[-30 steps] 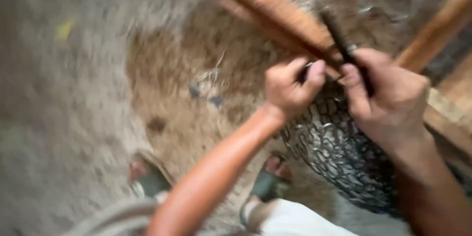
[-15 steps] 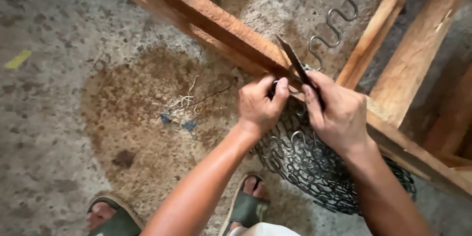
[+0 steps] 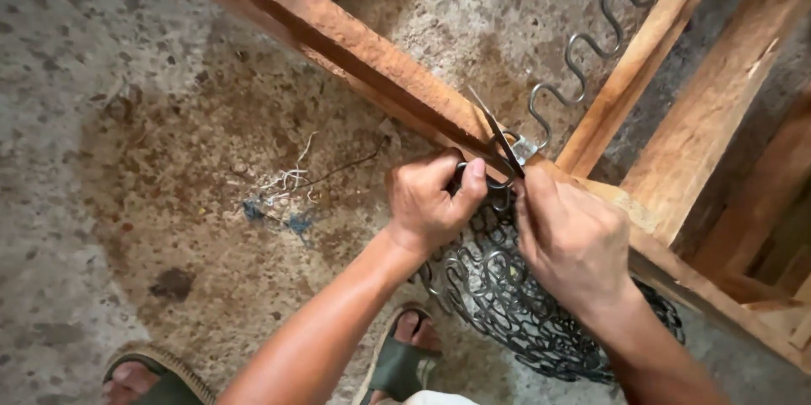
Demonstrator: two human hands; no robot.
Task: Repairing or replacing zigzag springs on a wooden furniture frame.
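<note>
the left hand (image 3: 427,202) is curled shut, its fingers and thumb pinched on the top of a dark zigzag wire spring (image 3: 494,194) just below the wooden rail (image 3: 338,42). the right hand (image 3: 570,240) sits close beside it, almost touching, its fingers closed around the handles of a pair of scissors (image 3: 498,141) whose thin blades point up and to the left across the rail's edge. both hands meet at the spot where a small metal clip (image 3: 524,148) sits on the rail.

below the hands hangs a tangled bundle of black zigzag springs (image 3: 524,312), resting against the lower side of the rail and reaching down toward the floor. another zigzag spring (image 3: 591,50), grey, runs from the clip up and to the right across the opening of the frame.

the rail is part of a rough, reddish-brown wooden frame (image 3: 676,143) with further slats crossing at the right. under it is a bare concrete floor (image 3: 101,118), mottled grey with a broad brownish stain. on the stain lie a few pale thread scraps (image 3: 287,177) and some bluish bits, well apart from the hands. at the bottom edge two feet in green sandals (image 3: 397,363) stand on the floor, one just beside the spring bundle.
</note>
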